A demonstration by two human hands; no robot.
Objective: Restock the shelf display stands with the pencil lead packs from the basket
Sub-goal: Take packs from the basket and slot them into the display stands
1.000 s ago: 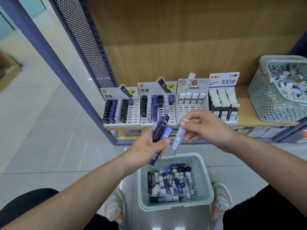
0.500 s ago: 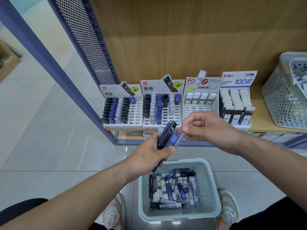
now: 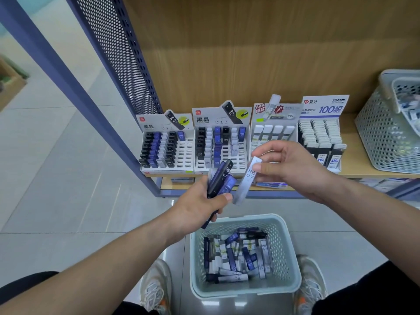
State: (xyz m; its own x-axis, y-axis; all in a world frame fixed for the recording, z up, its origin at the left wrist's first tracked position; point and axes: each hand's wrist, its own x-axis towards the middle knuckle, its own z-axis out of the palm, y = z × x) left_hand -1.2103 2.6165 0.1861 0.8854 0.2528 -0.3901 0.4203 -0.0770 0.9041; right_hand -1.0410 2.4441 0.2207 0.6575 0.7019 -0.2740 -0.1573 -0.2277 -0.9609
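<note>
My left hand [image 3: 200,208] grips a bundle of black and blue lead packs [image 3: 221,178] over the pale green basket [image 3: 291,258], which holds several more packs. My right hand [image 3: 293,169] pinches one clear grey pack marked HB 0.7 [image 3: 246,180] just right of that bundle. Behind the hands, display stands line the wooden shelf: a left stand [image 3: 167,145] and a second stand [image 3: 221,142] with black, blue and grey packs and several unfilled slots, a third stand [image 3: 273,130] with white-capped packs, and a full fourth stand [image 3: 322,135].
A grey perforated basket [image 3: 384,130] with mixed packs stands on the shelf [image 3: 361,169] at the right. A purple perforated upright [image 3: 109,48] bounds the shelf on the left. My shoes [image 3: 156,289] flank the floor basket on the tiled floor.
My right hand has drawn the clear grey pack out of the left hand's bundle and holds it apart to the right. The view has moved closer to the shelf.
</note>
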